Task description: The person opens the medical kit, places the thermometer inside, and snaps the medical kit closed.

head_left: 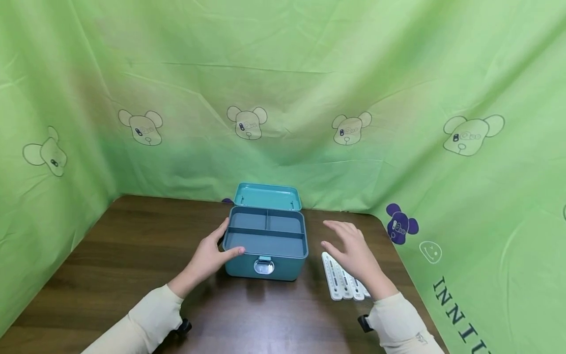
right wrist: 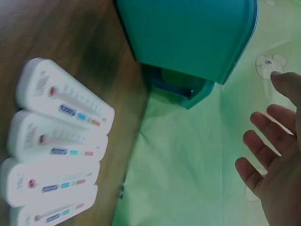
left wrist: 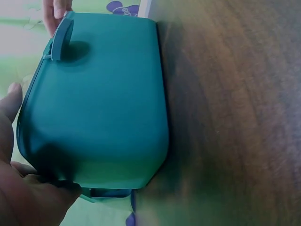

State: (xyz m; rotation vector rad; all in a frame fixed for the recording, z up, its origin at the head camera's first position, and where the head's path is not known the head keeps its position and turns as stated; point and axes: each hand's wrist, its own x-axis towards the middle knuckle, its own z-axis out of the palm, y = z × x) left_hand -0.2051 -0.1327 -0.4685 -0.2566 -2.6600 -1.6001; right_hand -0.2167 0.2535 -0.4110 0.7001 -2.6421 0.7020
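Observation:
A teal box (head_left: 265,246) stands on the table, its lid (head_left: 267,196) raised at the back and a divided inner tray showing. My left hand (head_left: 212,253) lies at the box's left side, thumb over the front left rim; in the left wrist view the hand (left wrist: 28,188) touches the end of the box (left wrist: 103,103). To the right of the box, my right hand (head_left: 353,250) is in the air with fingers apart, holding nothing. Several white thermometer-like strips (head_left: 336,280) lie side by side beneath it; the right wrist view shows the strips (right wrist: 66,99) and the hand (right wrist: 277,160) apart.
The brown wooden table (head_left: 132,246) has a green curtain (head_left: 283,64) with bear-head prints behind it and at both sides. A metal latch (head_left: 264,266) is on the box's front. Dark straps or devices sit at both wrists.

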